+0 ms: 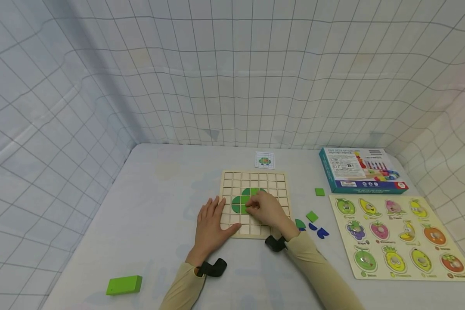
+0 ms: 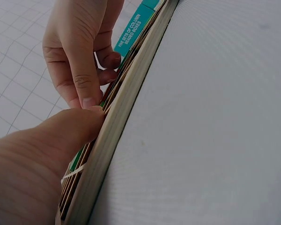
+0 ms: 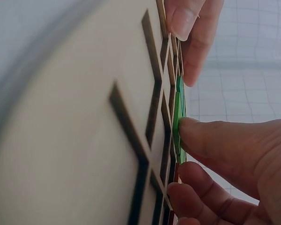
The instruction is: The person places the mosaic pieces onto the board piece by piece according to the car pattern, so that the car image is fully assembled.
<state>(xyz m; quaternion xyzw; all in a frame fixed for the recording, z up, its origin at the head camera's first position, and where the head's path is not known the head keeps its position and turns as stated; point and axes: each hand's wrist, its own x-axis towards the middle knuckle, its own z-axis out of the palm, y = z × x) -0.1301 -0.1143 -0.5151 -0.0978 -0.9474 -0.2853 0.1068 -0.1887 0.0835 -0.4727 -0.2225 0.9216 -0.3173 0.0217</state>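
A wooden grid board [image 1: 226,185] lies on the table, holding dark green rounded pieces [image 1: 236,205] and bright green squares [image 1: 245,199]. My left hand [image 1: 210,230] rests along its left edge, fingers spread and thumb over the near left corner. Over the middle of the grid, my right hand [image 1: 267,209] pinches a green square tile [image 3: 177,119] right at the board's surface. The right thumb overlaps that tile in the right wrist view, and red edges show below it by the fingertips. The right hand hides part of the pattern in the head view.
Loose green squares [image 1: 311,216], a green rounded piece [image 1: 300,223] and blue pieces [image 1: 322,233] lie right of the board. Behind it is a picture card [image 1: 265,160]. A boxed set [image 1: 362,170] and a fruit puzzle [image 1: 403,239] occupy the right side; a green block [image 1: 124,285] sits front left.
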